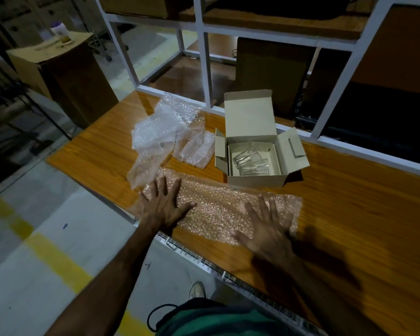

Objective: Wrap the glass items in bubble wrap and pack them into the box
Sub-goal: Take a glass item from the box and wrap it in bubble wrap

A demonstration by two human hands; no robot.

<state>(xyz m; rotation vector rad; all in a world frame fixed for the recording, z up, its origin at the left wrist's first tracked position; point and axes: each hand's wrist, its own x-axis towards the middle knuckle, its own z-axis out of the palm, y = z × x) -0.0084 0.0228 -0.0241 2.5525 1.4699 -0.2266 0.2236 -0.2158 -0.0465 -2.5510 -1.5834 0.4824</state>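
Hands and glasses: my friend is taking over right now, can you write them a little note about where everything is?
Left hand: open, flat on the left end of the bubble sheet.
Right hand: open, flat on the right end.
The sheet lies spread near the table's front edge, with nothing on it.
Glasses: bare, inside the open box behind the sheet.
Spare wrap: crumpled pile left of the box.
Done: one sheet laid out.
Left: take the glasses out, wrap each one, pack them back.
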